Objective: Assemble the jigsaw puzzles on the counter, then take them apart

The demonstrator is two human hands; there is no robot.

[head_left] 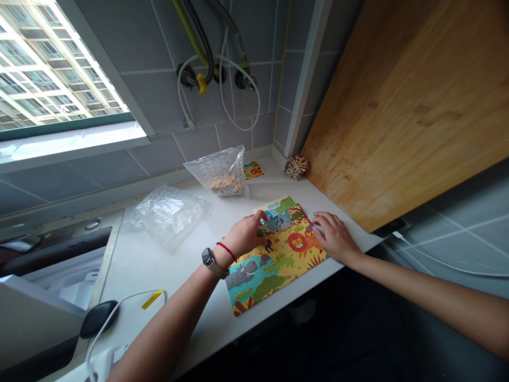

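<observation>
A colourful animal jigsaw puzzle (pixel 278 262) lies on the white counter, showing a lion, a hippo and crocodiles. My left hand (pixel 248 233), with a watch and a red string at the wrist, is over the puzzle's upper left part. Its thumb and index finger are curved apart, and a piece may be under them; nothing held can be made out. At the puzzle's right edge rests my right hand (pixel 332 233), its fingers slightly spread and touching the border. No piece shows in it.
Behind the puzzle are a clear bag (pixel 226 183) with pieces, a small picture card (pixel 253 170) and a stack of pieces (pixel 297 167). Crumpled plastic (pixel 167 212) lies to the left. A wooden board (pixel 401 106) leans at the right. A sink (pixel 67 260) is far left.
</observation>
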